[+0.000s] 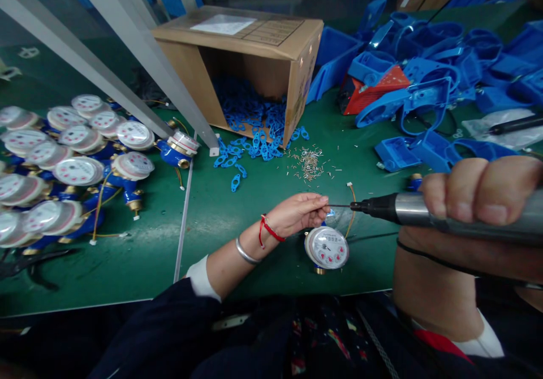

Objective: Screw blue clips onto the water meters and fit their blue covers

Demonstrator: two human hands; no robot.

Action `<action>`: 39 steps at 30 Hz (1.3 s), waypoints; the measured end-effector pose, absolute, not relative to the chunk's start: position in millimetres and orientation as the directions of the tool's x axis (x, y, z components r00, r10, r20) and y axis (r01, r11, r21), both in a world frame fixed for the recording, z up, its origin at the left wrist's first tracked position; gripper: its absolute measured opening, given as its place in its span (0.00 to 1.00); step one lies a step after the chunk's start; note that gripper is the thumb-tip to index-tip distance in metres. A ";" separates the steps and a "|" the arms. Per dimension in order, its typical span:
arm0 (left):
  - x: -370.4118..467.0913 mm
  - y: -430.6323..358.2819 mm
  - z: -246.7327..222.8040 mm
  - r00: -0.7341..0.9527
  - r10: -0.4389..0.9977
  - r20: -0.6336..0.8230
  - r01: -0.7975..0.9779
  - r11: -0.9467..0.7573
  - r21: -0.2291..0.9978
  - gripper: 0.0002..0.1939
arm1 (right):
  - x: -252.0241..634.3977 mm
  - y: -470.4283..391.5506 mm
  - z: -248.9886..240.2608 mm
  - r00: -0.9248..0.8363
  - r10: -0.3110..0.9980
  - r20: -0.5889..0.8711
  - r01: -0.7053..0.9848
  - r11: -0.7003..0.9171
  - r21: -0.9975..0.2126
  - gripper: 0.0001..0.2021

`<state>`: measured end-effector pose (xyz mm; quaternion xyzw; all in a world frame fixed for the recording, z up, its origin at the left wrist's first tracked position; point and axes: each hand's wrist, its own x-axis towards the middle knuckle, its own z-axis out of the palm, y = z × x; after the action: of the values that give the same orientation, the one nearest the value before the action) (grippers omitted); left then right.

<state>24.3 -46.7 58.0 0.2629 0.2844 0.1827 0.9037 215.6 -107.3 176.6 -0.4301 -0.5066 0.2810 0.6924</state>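
My right hand point(479, 192) is wrapped around a grey and black electric screwdriver point(407, 208), which lies nearly level and points left. Its thin bit reaches the fingertips of my left hand point(302, 212), closed in a pinch. Whatever sits between those fingertips is too small to make out. Just below the bit stands a water meter point(328, 248) with a round white dial and brass ends, a thin wire with a white connector point(350, 184) behind it. Beyond my left hand lies a pile of small screws point(311, 164) on the green table.
A cardboard box point(237, 31) on its side spills small blue plastic pieces point(235, 182). Several water meters point(78, 171) crowd the left, near black pliers point(29, 263). Blue plastic housings point(428, 85) heap at the right. A metal post point(153, 56) slants down at the left.
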 end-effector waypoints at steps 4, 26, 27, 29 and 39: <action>23.9 -48.2 60.3 0.763 0.511 -0.395 -0.128 0.720 0.682 0.12 | 205.2 -107.9 179.5 0.243 0.823 0.514 -0.188 0.559 -0.807 0.15; 25.0 -57.2 9.5 0.555 0.777 0.298 0.263 -0.503 0.823 0.11 | 189.0 -79.4 141.9 0.201 0.753 0.626 -0.228 0.658 -0.718 0.14; 24.7 -57.5 9.7 0.555 0.775 0.301 0.257 -0.504 0.824 0.11 | 188.3 -78.2 141.0 0.203 0.758 0.620 -0.225 0.652 -0.724 0.14; 24.7 -58.4 10.1 0.561 0.770 0.305 0.248 -0.508 0.825 0.11 | 187.1 -75.9 139.0 0.205 0.766 0.609 -0.222 0.642 -0.734 0.13; 26.6 -58.4 15.2 0.582 0.764 0.278 0.249 -0.493 0.834 0.11 | 180.1 -69.6 133.7 0.059 0.798 0.600 -0.260 0.592 -0.763 0.13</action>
<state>26.6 -58.4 15.2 0.7989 0.3169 0.3292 0.3911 180.1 -69.6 133.7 -0.2367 -0.5682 0.3843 0.6880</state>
